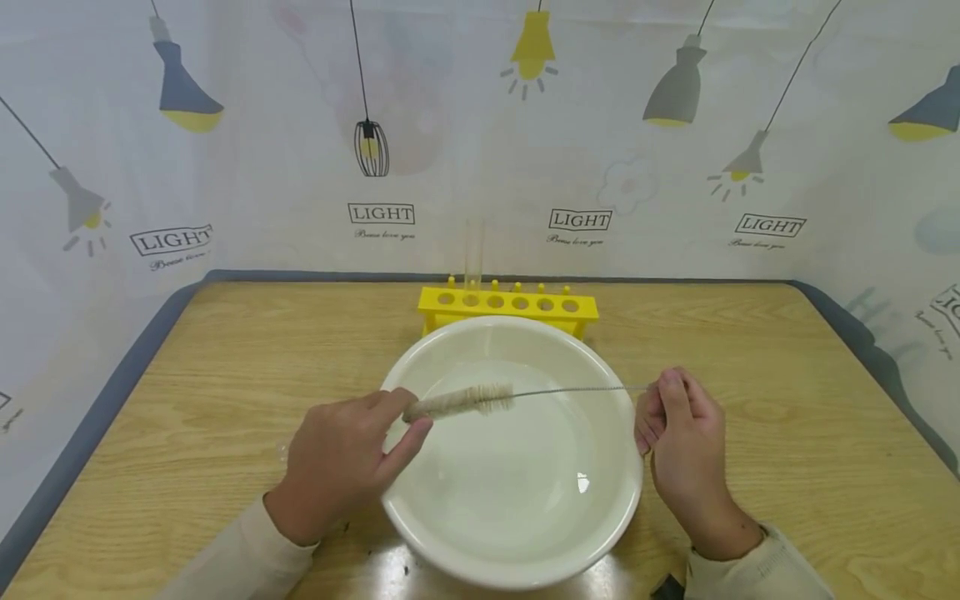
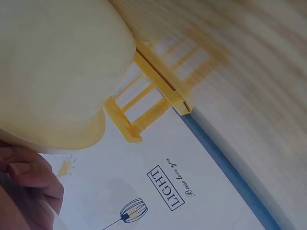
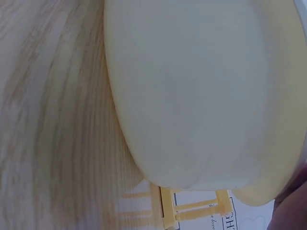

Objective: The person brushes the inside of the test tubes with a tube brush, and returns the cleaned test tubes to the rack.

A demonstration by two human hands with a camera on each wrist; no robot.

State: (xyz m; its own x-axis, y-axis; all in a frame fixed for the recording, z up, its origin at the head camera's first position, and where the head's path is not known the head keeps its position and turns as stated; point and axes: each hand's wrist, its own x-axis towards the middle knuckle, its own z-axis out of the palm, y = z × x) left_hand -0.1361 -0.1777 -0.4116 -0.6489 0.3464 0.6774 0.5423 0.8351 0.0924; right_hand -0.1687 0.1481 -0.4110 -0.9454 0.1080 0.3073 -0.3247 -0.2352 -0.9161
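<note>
A test tube brush (image 1: pixel 472 400) with pale bristles and a thin twisted wire stem spans the white basin (image 1: pixel 397 492) in the head view. My left hand (image 1: pixel 348 446) pinches its bristle end between thumb and index finger, above the basin's left rim. Past the back of that hand, a small clear, glassy edge (image 1: pixel 282 451) shows; most of this object is hidden by the hand. My right hand (image 1: pixel 686 450) grips the far end of the wire, by the basin's right rim. Both wrist views show mainly the basin's outer wall, with only some fingers at the edge.
Behind the basin stands a yellow test tube rack (image 1: pixel 510 304) with one clear test tube (image 1: pixel 473 258) upright in it. Clear liquid appears to lie in the basin. A small black object (image 1: pixel 667 587) sits near the right sleeve. A lamp-printed sheet (image 1: pixel 465 150) encloses the wooden table (image 1: pixel 795 400).
</note>
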